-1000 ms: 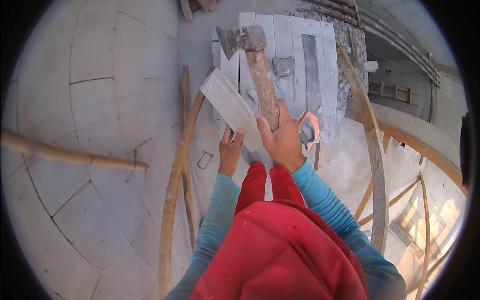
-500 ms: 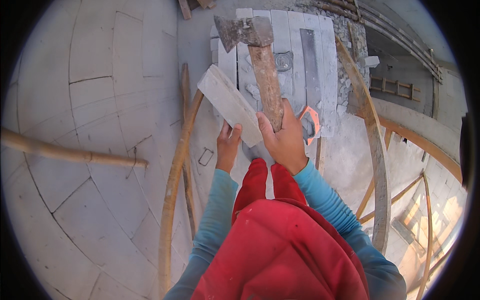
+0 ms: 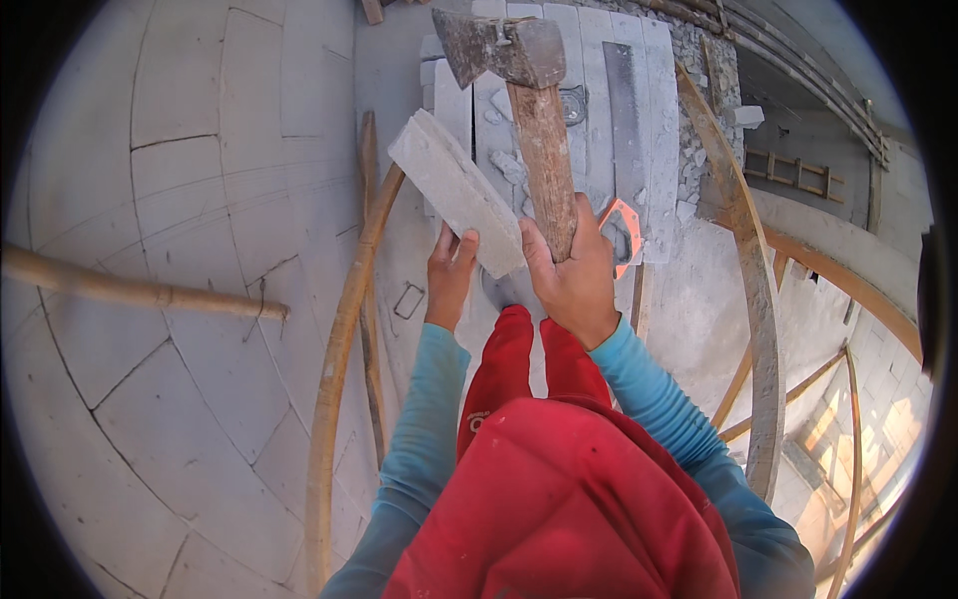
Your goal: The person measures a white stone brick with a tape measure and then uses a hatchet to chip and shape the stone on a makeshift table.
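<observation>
My right hand (image 3: 579, 275) is wrapped round the wooden handle of a hatchet (image 3: 547, 150), whose dusty steel head points up and away from me. In my left hand (image 3: 451, 275) is a pale grey block (image 3: 459, 195), gripped near its lower end with the thumb on top. The block slants from upper left to lower right, just left of the handle and apart from the hatchet head. Beyond both hands, a handsaw (image 3: 624, 140) with an orange grip lies on a platform of white blocks (image 3: 659, 110). A tape measure (image 3: 572, 105) lies there too, partly behind the handle.
Broken chips (image 3: 509, 165) lie on the platform, with rubble (image 3: 694, 150) along its right side. A bent wooden pole (image 3: 344, 369) rises at my left, and a curved plank (image 3: 748, 260) at my right. Another round pole (image 3: 140, 290) juts from the left, before a block wall (image 3: 200, 399).
The hatchet has shifted slightly right and upward in view, and its head now turns a little more. The block has moved slightly up and left. Both grips are unchanged.
</observation>
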Available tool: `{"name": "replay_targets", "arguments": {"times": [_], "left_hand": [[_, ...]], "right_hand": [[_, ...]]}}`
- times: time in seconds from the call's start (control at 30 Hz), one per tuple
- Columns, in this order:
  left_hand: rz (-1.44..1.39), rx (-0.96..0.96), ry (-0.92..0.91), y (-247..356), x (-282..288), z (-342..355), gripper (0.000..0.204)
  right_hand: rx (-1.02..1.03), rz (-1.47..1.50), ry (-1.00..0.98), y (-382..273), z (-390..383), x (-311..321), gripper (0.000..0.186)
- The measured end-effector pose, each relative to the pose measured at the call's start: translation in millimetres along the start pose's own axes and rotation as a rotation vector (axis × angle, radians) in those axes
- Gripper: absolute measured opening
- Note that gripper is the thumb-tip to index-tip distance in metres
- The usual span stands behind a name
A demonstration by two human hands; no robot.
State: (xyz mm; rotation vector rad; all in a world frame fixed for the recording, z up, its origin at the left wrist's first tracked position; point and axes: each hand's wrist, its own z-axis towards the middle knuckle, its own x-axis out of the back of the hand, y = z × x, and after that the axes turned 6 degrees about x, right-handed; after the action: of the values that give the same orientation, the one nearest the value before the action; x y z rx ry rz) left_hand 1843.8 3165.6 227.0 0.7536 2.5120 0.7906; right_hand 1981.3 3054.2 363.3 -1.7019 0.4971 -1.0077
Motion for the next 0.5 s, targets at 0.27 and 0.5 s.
{"name": "replay_targets", "arguments": {"times": [0.27,0.5], "left_hand": [[0.067,0.001,0.022,-2.9,4.6,7.9,0.069],[0.055,-0.05,0.02,-8.5,7.6,4.8,0.068]], "right_hand": [[-0.052,-0.316,-0.264,67.6,-13.3,-14.0,0.04],[0.0,0.058,0.006,5.6,-23.4,6.8,0.04]]}}
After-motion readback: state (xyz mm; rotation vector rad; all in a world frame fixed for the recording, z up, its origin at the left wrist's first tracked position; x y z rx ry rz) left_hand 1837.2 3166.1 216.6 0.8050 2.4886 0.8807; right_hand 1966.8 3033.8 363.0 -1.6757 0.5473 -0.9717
